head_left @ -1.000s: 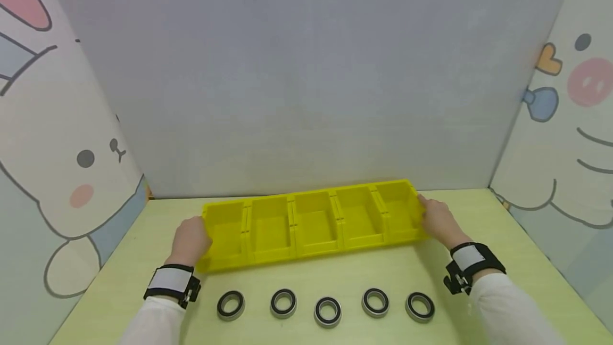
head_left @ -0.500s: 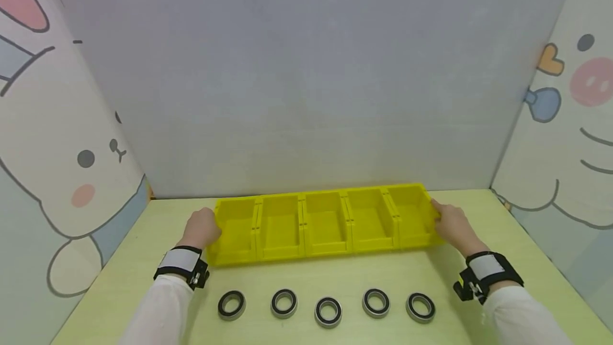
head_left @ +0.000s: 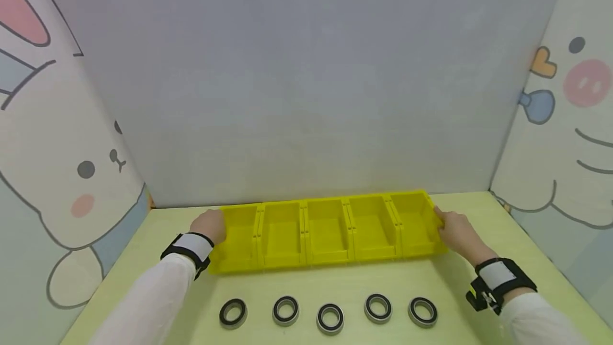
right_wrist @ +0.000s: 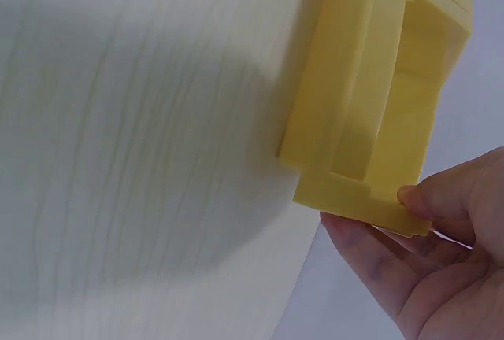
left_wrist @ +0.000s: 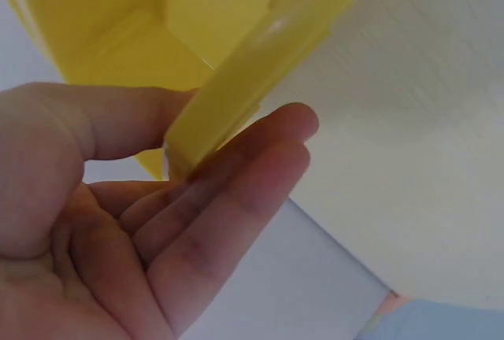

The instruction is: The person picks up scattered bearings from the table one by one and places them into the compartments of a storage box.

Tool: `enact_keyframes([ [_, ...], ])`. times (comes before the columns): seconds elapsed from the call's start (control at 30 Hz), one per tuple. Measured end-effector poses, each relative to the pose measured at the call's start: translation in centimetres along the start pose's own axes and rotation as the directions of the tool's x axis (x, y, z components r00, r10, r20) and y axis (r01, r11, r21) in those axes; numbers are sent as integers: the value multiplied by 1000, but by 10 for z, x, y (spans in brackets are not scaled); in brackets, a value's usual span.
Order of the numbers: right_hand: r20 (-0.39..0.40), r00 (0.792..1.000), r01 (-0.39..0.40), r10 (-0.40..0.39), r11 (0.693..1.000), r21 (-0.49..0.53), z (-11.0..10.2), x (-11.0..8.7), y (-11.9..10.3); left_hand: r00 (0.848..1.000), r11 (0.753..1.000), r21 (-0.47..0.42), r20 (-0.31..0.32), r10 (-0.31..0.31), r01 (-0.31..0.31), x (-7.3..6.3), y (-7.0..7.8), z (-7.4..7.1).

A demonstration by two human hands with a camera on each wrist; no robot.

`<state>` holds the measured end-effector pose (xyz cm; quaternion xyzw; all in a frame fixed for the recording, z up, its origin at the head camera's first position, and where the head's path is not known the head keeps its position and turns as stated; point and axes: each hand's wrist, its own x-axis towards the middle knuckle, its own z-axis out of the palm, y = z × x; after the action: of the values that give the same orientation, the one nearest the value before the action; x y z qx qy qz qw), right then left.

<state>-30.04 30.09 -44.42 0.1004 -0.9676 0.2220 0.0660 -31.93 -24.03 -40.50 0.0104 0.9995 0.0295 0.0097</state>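
Note:
A yellow row of joined storage bins [head_left: 330, 256] spans the back of the table, with several compartments and nothing in them. My left hand [head_left: 209, 226] holds its left end; in the left wrist view, thumb and fingers [left_wrist: 236, 206] pinch the yellow wall [left_wrist: 244, 72] from both sides. At the right end my right hand [head_left: 460, 233] grips the outer wall, the thumb over the rim [right_wrist: 362, 206] and fingers beneath in the right wrist view. Nearer me, several black-and-silver ring bearings [head_left: 330, 331] lie flat in a loose row, untouched by either hand.
The pale wood-grain table [head_left: 364, 281] ends at a grey back wall [head_left: 306, 95]. Cartoon-printed panels [head_left: 52, 174] stand at left and right. Both wrists wear black straps with small cameras [head_left: 483, 294].
Held by both hands, the bin row has shifted right and straightened somewhat. The bearings have stayed in place on the table; the head view has tilted slightly.

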Motion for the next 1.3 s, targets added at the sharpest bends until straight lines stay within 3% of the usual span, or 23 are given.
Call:
enact_keyframes([
  [0.23, 86, 996, 34, -27, 996, -87, -8, -7, 1, 996, 997, 63, 87, 28, -34, 5, 3, -6],
  [0.4, 73, 992, 115, -105, 980, -164, -14, -26, -13, 979, 997, -53, 198, -39, 50, 8, -8, -3],
  [0.53, 25, 981, 191, -191, 953, -234, -22, -51, -32, 955, 964, -216, 283, -88, 153, 11, -13, -1],
  [0.6, 40, 969, 245, -242, 942, -231, -23, -62, -40, 943, 944, -265, 314, -110, 199, 13, -14, -2],
  [0.73, 136, 920, 388, -368, 904, -178, -15, -83, -50, 923, 923, -295, 361, -130, 246, 14, -15, -9],
  [0.87, 285, 875, 437, -390, 892, -120, 2, -109, -57, 912, 915, -309, 391, -125, 259, 13, -17, -13],
  [0.9, 318, 868, 433, -382, 895, -107, 7, -116, -58, 911, 915, -310, 393, -124, 258, 12, -18, -14],
  [0.97, 305, 841, 501, -447, 855, -130, 22, -128, -55, 914, 922, -298, 388, -119, 246, 11, -19, -14],
  [1.07, 196, 818, 574, -541, 789, -219, 48, -142, -47, 920, 932, -280, 375, -114, 230, 10, -19, -13],
  [1.13, 147, 815, 579, -560, 783, -226, 62, -149, -42, 929, 940, -267, 355, -108, 211, 9, -19, -12],
  [1.2, 173, 841, 538, -513, 827, -164, 71, -156, -39, 933, 941, -262, 339, -120, 216, 9, -18, -10],
  [1.23, 192, 845, 529, -500, 834, -159, 74, -158, -37, 936, 943, -255, 330, -121, 212, 9, -17, -9],
  [1.3, 191, 835, 546, -516, 819, -175, 79, -161, -33, 939, 945, -250, 320, -123, 209, 10, -17, -5],
])
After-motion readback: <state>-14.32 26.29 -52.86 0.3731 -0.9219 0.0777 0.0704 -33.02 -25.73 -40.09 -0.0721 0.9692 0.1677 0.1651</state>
